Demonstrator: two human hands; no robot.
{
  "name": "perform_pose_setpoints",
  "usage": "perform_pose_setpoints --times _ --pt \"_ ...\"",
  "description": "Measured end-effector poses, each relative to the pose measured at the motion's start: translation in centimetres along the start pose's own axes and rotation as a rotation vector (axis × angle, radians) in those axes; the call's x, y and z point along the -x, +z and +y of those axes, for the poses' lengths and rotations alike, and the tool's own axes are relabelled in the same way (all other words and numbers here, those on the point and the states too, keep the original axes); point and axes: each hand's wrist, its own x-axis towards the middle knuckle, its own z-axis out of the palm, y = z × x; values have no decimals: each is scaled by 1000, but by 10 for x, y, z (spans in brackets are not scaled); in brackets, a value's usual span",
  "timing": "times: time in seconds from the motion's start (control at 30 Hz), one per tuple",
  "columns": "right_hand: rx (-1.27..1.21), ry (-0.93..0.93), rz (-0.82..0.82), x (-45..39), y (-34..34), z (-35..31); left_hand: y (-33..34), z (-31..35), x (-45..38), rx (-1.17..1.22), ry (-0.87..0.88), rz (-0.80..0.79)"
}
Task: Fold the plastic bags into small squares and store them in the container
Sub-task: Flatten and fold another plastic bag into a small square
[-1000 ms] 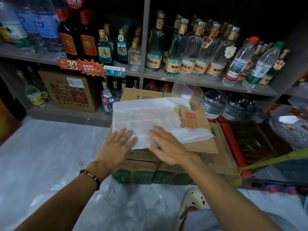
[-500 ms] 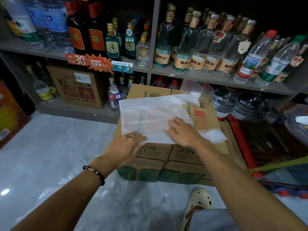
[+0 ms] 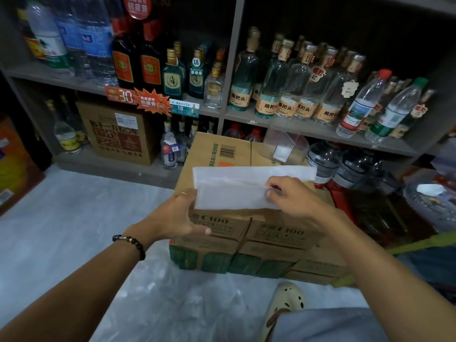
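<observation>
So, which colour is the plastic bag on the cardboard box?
White, slightly see-through plastic bag; the head view shows it.

The plastic bag, spread wide and flat a second ago, is now folded over into a narrow band, its near half being lifted at the edges by the left hand and right hand.

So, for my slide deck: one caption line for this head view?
Both hands, left and right, fold a white plastic bag lengthwise on a cardboard box, the clear container waiting behind.
</observation>
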Motion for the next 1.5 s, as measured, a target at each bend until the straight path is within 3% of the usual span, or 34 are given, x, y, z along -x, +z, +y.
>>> perform_pose_setpoints --times 0.1,0.2,0.37,0.63,0.7,0.8,0.87,0.9,1.1,1.23,1.3,1.4,1.5 --pt "63 23 -106 -14 -16 -1 6 -22 -4 -452 43 -33" --pt "129 30 -199 -39 -28 -4 7 -32 -14 -626 76 -59" --pt "342 109 -120 -101 -21 0 0 -41 -14 -642 96 -137" --pt "390 118 30 -131 44 15 -1 -56 -15 -554 122 -105" --pt "339 111 81 -132 47 21 -1 -52 -18 -498 93 20" --pt "279 121 79 -135 48 25 2 -32 -29 -468 54 538" --pt "255 134 82 -137 48 26 6 -15 -45 -470 76 699" --pt "245 137 89 -138 49 28 8 -7 -55 -483 83 662" --pt "150 125 160 -142 50 41 26 -13 -98 -697 -125 25" --pt "372 171 321 -138 48 44 31 -24 -101 -766 -174 -9" --pt "298 66 383 -128 59 29 32 -21 -99 -772 -176 2" --pt "136 -200 165 -106 85 0 32 -22 -99 -763 -168 9" --pt "284 -177 -65 -99 93 20 32 -23 -96 -777 -155 36"
